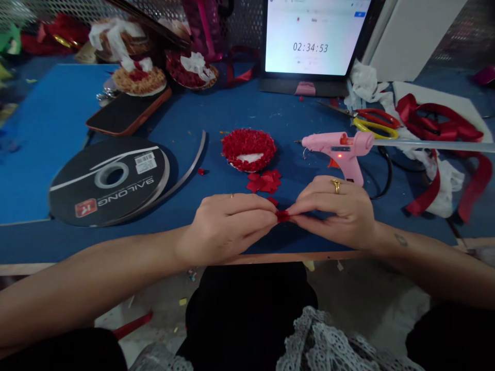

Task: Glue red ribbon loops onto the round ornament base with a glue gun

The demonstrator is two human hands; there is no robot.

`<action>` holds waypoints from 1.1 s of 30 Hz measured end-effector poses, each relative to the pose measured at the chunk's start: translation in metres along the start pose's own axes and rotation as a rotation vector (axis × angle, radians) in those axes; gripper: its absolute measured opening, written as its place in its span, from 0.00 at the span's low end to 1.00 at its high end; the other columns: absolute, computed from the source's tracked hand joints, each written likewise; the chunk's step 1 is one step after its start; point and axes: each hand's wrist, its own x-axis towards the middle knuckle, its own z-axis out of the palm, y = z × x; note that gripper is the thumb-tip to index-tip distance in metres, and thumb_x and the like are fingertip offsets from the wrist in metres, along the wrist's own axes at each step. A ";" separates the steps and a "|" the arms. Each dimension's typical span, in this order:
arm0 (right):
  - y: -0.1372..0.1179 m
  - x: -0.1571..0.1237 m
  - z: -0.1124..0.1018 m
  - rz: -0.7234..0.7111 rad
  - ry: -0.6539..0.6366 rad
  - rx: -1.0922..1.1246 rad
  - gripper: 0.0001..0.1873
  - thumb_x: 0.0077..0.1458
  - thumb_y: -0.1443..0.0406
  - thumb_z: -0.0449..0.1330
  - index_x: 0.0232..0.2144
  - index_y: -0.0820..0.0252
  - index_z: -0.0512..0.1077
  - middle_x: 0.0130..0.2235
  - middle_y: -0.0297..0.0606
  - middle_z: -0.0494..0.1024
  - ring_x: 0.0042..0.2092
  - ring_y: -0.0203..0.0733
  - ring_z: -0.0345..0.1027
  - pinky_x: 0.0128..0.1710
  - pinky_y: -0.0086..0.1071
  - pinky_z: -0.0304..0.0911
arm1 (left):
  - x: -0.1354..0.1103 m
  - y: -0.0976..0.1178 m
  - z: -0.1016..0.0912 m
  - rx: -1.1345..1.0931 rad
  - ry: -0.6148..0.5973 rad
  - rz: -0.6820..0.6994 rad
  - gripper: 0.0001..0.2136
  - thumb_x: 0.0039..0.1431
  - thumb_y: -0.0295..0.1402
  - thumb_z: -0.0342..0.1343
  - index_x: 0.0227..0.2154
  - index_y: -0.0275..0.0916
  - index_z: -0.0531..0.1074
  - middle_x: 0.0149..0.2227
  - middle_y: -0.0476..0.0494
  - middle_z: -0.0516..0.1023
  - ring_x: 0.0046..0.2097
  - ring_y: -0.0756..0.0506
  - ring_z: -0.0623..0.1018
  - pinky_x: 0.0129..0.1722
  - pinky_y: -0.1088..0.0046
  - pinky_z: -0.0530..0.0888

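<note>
Between the fingertips of both hands is a small piece of red ribbon (pixel 283 216), just above the table near its front edge. My left hand (pixel 234 224) pinches it from the left, and my right hand (pixel 332 211) pinches its other end. Just beyond the fingers lies a small heap of cut red ribbon pieces (pixel 265 181). Behind that heap sits a round piece covered in red ruffled scraps (pixel 249 147), with a bare white patch near its front. A pink glue gun (pixel 344 149) lies on its side beyond my right hand, its small light glowing orange-red.
A large black ribbon spool (pixel 116 196) with a loose grey strip lies left. Scissors (pixel 373 123), red ribbon (pixel 436 121) and white scraps are at right. A tablet (pixel 313 38) stands behind; a phone (pixel 127 111) and decorated rounds (pixel 139 80) sit back left.
</note>
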 end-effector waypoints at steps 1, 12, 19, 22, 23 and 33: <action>0.000 0.000 0.000 0.007 -0.002 0.005 0.04 0.57 0.71 0.62 0.31 0.59 0.75 0.29 0.33 0.79 0.31 0.32 0.72 0.34 0.27 0.67 | 0.000 0.000 0.000 -0.014 0.001 -0.008 0.03 0.61 0.27 0.59 0.33 0.40 0.75 0.36 0.52 0.82 0.36 0.54 0.81 0.35 0.82 0.76; -0.001 0.000 0.001 0.030 -0.014 0.009 0.04 0.57 0.71 0.61 0.32 0.58 0.74 0.31 0.33 0.79 0.33 0.33 0.73 0.37 0.27 0.70 | -0.002 0.002 0.002 -0.028 0.026 -0.034 0.04 0.58 0.26 0.61 0.31 0.40 0.74 0.37 0.50 0.83 0.36 0.54 0.81 0.38 0.82 0.78; -0.001 -0.002 0.006 0.004 -0.011 0.003 0.04 0.58 0.71 0.60 0.33 0.58 0.73 0.31 0.35 0.79 0.34 0.34 0.73 0.37 0.29 0.71 | 0.000 0.003 0.003 -0.059 0.027 -0.047 0.06 0.60 0.23 0.56 0.33 0.41 0.70 0.34 0.52 0.82 0.36 0.54 0.81 0.37 0.81 0.78; -0.001 -0.003 0.007 -0.013 -0.015 -0.024 0.04 0.59 0.71 0.60 0.33 0.58 0.73 0.32 0.34 0.79 0.34 0.34 0.73 0.38 0.29 0.70 | 0.001 0.004 0.004 -0.051 0.038 -0.055 0.06 0.60 0.22 0.55 0.33 0.40 0.68 0.32 0.54 0.81 0.35 0.54 0.81 0.36 0.82 0.77; -0.002 -0.003 0.007 -0.019 -0.017 -0.041 0.03 0.59 0.71 0.60 0.34 0.59 0.73 0.32 0.35 0.79 0.35 0.35 0.73 0.38 0.29 0.70 | 0.001 0.004 0.004 -0.046 0.040 -0.054 0.07 0.60 0.21 0.55 0.33 0.40 0.67 0.32 0.54 0.81 0.35 0.54 0.81 0.36 0.82 0.77; -0.008 0.002 0.008 -0.121 -0.173 -0.326 0.09 0.59 0.73 0.53 0.32 0.59 0.72 0.33 0.33 0.79 0.31 0.36 0.66 0.29 0.31 0.61 | 0.000 -0.001 0.007 0.051 0.049 -0.016 0.06 0.61 0.22 0.52 0.32 0.40 0.66 0.28 0.54 0.78 0.30 0.53 0.79 0.30 0.80 0.73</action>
